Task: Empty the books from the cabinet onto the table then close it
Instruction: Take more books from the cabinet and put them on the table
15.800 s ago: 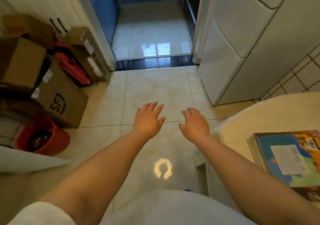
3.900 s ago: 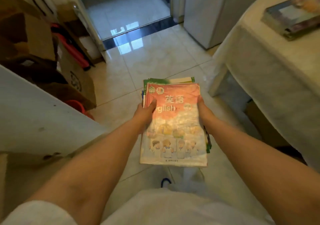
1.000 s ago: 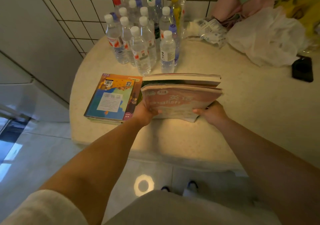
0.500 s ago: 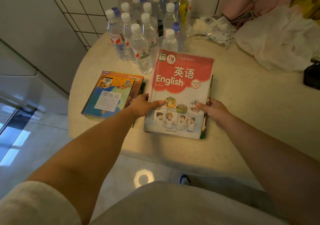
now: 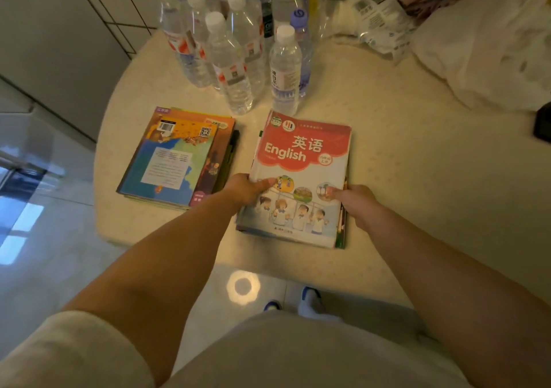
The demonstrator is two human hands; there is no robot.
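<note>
A stack of books topped by a red and white English textbook point(image 5: 301, 161) lies flat on the cream table point(image 5: 417, 178). My left hand point(image 5: 247, 189) grips the stack's left edge, thumb on the cover. My right hand point(image 5: 356, 204) holds its right edge, thumb on the cover too. To the left lies a second stack of books point(image 5: 179, 161) with a blue and orange back cover on top. The cabinet is out of view.
Several clear water bottles point(image 5: 235, 50) stand just behind the two stacks. White plastic bags point(image 5: 483, 47) and crumpled wrapping fill the back right of the table. A dark object point(image 5: 542, 125) sits at the right edge. Tiled floor lies to the left.
Both hands lowered the English-book stack from a tilted hold in the air until it lies flat on the table beside the other stack. Both hands stay on its edges.
</note>
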